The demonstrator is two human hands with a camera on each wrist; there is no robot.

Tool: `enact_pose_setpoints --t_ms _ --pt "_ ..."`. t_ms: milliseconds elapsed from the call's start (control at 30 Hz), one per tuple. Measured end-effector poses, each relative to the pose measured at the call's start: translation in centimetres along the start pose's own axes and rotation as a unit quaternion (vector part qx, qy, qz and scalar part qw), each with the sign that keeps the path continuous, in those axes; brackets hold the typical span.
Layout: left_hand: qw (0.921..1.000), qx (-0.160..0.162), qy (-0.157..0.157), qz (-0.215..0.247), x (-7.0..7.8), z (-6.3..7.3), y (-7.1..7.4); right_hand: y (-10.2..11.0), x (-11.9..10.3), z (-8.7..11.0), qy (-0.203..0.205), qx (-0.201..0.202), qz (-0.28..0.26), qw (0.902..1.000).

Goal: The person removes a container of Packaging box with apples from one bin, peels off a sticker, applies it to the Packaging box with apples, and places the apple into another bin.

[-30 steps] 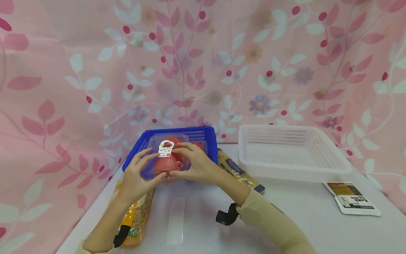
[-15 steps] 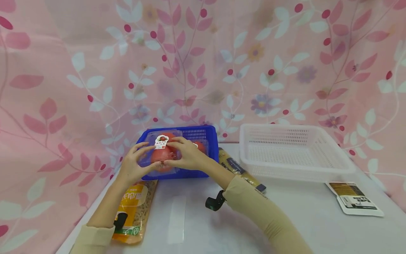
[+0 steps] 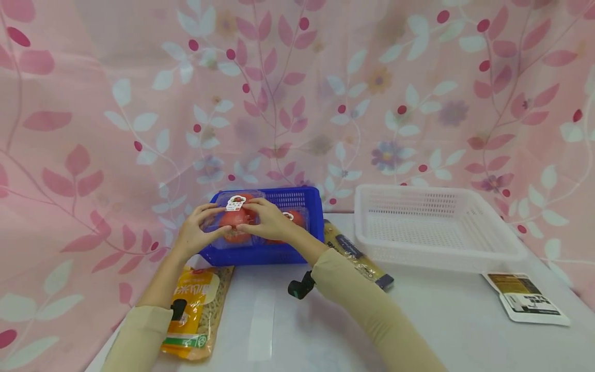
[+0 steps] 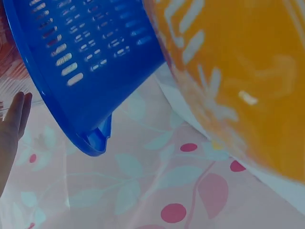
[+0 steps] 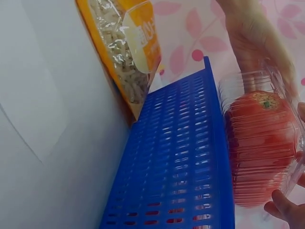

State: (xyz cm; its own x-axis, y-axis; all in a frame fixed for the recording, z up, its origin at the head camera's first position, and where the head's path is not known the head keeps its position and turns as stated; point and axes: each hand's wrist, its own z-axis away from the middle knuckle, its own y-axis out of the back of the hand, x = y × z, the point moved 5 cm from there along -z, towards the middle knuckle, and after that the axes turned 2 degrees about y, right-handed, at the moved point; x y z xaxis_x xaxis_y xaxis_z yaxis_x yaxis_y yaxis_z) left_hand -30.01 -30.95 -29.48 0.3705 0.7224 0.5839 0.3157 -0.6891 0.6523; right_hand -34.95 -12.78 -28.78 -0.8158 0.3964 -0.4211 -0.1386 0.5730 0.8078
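A clear plastic box of tomatoes (image 3: 232, 222) with a white label is at the left side of the blue basket (image 3: 269, 255). My left hand (image 3: 192, 232) grips its left side, and my right hand (image 3: 270, 222) holds it from the right, thumbs at the front. From the right wrist, this tomato box (image 5: 259, 138) appears at the basket's rim, its lower part above or just inside; how deep it sits I cannot tell. Another box of tomatoes (image 3: 297, 217) lies in the basket's right part, partly hidden by my right hand.
A yellow bag of dry pasta (image 3: 200, 315) lies before the basket, below my left forearm. Right of the basket is a spaghetti pack (image 3: 355, 253). Farther right stand a white basket (image 3: 441, 253) and a flat pouch (image 3: 527, 299). A pink floral curtain (image 3: 297, 93) hangs behind.
Both hands have carried the box of tomatoes away from me, over the blue basket's left side, and somewhat lower. More of the second box and the pasta bag now shows.
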Motion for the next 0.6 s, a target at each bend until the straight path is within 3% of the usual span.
enact_pose_setpoints --t_ms 267,600 --pt "0.9998 -0.017 0.012 -0.007 -1.1 -0.7 -0.1 -1.1 0.8 -0.8 -0.016 0.004 -0.011 0.9998" --pt "0.9971 -0.066 0.025 -0.030 -2.7 -0.3 -2.0 -3.1 2.3 -0.3 -0.031 -0.017 0.005 0.9994"
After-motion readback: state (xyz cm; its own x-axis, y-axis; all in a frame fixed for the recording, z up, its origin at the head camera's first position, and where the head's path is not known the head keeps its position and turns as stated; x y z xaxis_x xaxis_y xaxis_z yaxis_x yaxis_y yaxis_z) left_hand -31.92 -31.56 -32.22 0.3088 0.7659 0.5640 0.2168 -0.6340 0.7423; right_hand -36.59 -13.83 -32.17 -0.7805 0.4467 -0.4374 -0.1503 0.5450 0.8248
